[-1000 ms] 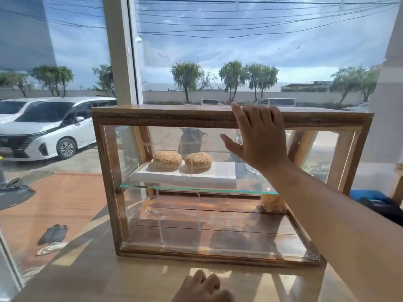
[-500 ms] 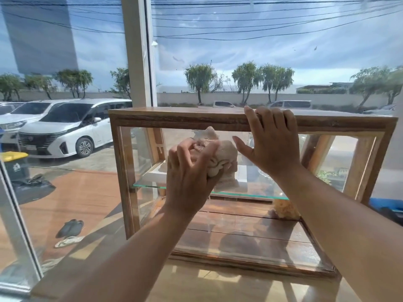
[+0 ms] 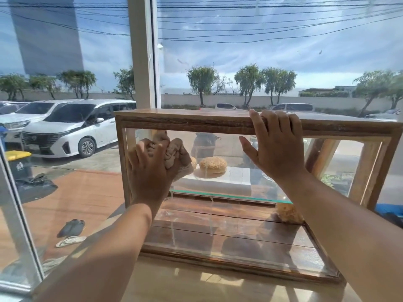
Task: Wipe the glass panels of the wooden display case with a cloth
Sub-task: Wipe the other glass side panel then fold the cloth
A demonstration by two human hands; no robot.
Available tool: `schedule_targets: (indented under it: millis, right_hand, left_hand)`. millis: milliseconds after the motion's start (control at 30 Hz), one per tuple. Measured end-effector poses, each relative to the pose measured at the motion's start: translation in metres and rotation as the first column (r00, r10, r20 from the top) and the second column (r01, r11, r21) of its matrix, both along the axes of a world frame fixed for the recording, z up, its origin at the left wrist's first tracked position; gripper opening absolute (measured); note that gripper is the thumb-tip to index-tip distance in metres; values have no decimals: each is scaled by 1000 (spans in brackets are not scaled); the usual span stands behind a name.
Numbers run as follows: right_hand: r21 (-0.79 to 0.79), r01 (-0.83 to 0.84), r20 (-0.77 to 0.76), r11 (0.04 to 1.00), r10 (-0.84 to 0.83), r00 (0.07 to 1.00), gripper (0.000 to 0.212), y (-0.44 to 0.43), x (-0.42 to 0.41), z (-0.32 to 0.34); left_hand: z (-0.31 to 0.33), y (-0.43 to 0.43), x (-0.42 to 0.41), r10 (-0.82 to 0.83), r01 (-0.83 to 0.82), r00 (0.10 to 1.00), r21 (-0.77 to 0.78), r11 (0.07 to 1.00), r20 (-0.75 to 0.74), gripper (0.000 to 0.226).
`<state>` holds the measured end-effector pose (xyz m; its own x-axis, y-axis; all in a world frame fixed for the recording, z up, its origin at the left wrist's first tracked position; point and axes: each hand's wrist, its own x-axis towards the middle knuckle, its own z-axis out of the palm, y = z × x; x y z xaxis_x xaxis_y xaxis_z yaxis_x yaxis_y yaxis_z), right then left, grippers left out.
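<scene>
While mashing cloth (image 3: 172, 152) into the display case's (image 3: 239, 265) upper-left front glass (image 3: 229, 219), left grip (image 3: 150, 171) clenched round it, right grip (image 3: 277, 149) flat over the top rail (image 3: 185, 123), could easily skid the whole thing along the bench (image 3: 196, 286).

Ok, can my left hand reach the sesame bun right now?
Probably not: the left hand presses the cloth on the front glass panel, which stands between it and the sesame bun.

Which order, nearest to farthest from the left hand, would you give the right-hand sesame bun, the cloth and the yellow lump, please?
1. cloth, gripped in the left hand against the front glass.
2. right-hand sesame bun, upper shelf, just to the right.
3. yellow lump, case floor, far right.
</scene>
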<state>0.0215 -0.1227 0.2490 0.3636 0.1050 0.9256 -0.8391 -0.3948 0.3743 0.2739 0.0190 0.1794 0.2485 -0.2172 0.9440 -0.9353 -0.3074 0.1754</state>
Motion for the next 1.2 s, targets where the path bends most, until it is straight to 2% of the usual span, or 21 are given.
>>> schedule_targets:
  millis: [100,167,233,367,533,733,900,967,1067,1200]
  right_hand:
    - [10,26,-5,1000,-26,1000,57,1,1,0]
    - [10,40,-1,999,-40,999,57,1,1,0]
    - [10,47,2,999,-47,999,57,1,2,0]
    - [-1,50,-9,999,-50,999,57,1,1,0]
    - [-11,37,-20,999,-38,999,56,1,-2,2]
    - [11,33,-17,999,-32,999,56,2,0,0]
    - [17,29,8,999,-29,1000,55,3,3,-1]
    - [13,32,14,999,-33,999,56,2,3,-2]
    - [5,29,10,1000,-29,1000,56,2,4,-2]
    - [6,26,1,1000,-26,1000,57,2,1,-1]
  left_hand:
    - [0,-6,-4,-42,35,986,-49,998,-160,48]
    - [3,-16,-22,-67,49,981,-100,994,-184,44]
    - [8,-26,-46,-99,88,991,-111,990,-94,40]
    - [13,-40,-84,-129,135,974,-22,991,184,40]
    - [16,-32,-63,-123,130,952,-6,992,282,35]
    - [2,-8,1,-24,24,995,3,1000,94,42]
    - [5,-14,-23,-37,28,995,-90,995,-91,43]
    - [10,-22,-42,-86,85,996,-99,991,-7,41]
    - [17,-35,-65,-160,174,961,-39,984,227,41]
    - [16,-37,-69,-176,188,937,-14,982,302,41]
